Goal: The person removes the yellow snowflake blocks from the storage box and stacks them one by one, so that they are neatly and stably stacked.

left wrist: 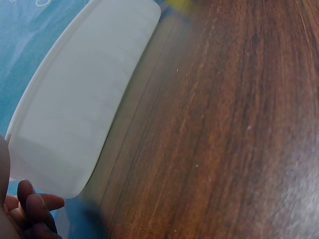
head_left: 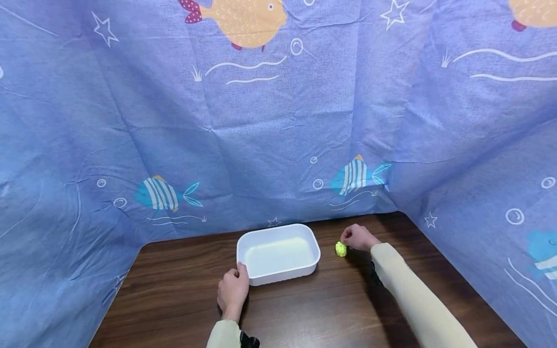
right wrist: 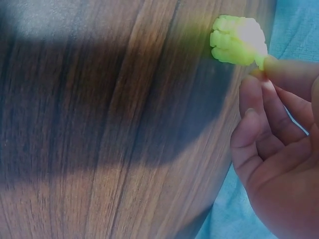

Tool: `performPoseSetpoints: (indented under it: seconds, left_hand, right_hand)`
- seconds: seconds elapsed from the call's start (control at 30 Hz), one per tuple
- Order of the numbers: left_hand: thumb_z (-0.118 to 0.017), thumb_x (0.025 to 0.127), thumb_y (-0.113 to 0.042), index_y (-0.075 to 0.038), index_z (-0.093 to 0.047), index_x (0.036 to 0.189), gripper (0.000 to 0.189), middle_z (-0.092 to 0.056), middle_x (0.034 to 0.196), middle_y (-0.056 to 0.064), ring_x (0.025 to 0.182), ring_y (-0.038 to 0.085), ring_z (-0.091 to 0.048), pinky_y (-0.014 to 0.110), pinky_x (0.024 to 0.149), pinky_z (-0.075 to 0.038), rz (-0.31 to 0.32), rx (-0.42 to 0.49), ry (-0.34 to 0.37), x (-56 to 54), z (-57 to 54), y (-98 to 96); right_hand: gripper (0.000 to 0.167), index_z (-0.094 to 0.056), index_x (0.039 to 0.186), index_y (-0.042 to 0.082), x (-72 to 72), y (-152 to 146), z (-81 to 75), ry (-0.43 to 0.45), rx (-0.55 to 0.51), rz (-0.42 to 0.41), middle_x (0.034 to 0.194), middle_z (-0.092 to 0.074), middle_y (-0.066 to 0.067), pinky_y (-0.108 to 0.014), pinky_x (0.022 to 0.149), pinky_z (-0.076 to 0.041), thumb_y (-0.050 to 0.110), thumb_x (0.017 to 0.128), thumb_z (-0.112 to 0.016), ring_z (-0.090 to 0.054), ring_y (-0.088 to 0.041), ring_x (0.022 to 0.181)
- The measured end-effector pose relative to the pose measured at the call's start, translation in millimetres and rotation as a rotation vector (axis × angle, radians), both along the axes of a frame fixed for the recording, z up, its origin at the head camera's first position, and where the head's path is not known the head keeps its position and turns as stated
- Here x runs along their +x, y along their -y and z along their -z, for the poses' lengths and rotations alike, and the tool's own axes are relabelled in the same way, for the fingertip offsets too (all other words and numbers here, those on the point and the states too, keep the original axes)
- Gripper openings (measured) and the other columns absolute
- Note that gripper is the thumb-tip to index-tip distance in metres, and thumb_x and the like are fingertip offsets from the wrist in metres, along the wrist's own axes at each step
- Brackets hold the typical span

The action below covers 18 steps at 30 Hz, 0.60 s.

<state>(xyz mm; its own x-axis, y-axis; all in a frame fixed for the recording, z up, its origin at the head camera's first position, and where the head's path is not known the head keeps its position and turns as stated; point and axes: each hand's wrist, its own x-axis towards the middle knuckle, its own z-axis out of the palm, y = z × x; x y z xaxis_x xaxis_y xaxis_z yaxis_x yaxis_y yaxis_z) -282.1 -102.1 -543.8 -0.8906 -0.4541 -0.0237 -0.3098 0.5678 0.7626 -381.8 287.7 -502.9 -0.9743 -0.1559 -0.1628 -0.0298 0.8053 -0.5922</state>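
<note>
A white rectangular plastic box (head_left: 283,278) with rounded corners and no lid stands on the table. At its near left corner my left hand (head_left: 233,289) grips the wall, thumb at the rim and fingers bent outside. In the left wrist view the fingers (left wrist: 37,206) show beside the corner of the box (left wrist: 75,99). To the right of the box, my right hand (head_left: 359,237) pinches a small bright yellow-green knobbly lump (head_left: 341,249) by a short stub. The right wrist view shows the lump (right wrist: 237,40) close over the table, thumb and fingertips at its stub.
The dark wood-grain table (head_left: 313,309) runs back to a blue curtain (head_left: 278,145) printed with fish, which hangs behind and along both sides. The inside of the box shows only its bare white floor.
</note>
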Motion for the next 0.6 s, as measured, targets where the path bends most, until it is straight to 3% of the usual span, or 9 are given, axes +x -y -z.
performPoseSetpoints:
  seconds: [0.23,0.37,0.6]
  left_hand:
    - [-0.038,0.102,-0.052,-0.012,-0.073,0.084,0.056,-0.071,0.086,0.013,0.077,0.031,-0.063,0.045,0.064,-0.043,-0.002,0.004,0.001,0.0,0.0,-0.5]
    - [-0.038,0.102,-0.052,-0.012,-0.072,0.082,0.056,-0.07,0.082,0.012,0.075,0.03,-0.062,0.044,0.063,-0.042,-0.004,0.005,0.002,0.1,0.8,-0.2]
    - [-0.039,0.101,-0.052,-0.016,-0.066,0.072,0.054,-0.067,0.076,0.009,0.071,0.029,-0.061,0.041,0.059,-0.04,-0.012,0.001,0.002,-1.6,4.2,0.3]
  right_hand:
    - [0.008,-0.072,0.093,0.005,1.0,2.9,1.5,-0.021,0.036,0.0,0.087,-0.068,-0.004,-0.033,0.07,-0.051,0.008,0.093,-0.064,-0.059,-0.017,0.077]
    - [0.01,-0.073,0.095,0.005,2.1,7.7,0.3,-0.061,0.076,-0.04,0.089,-0.069,-0.004,-0.033,0.072,-0.05,0.013,0.094,-0.068,-0.059,-0.017,0.079]
    - [0.005,-0.072,0.091,0.004,4.3,10.2,0.4,-0.086,0.104,-0.094,0.087,-0.07,-0.005,-0.037,0.076,-0.051,0.007,0.09,-0.068,-0.059,-0.017,0.08]
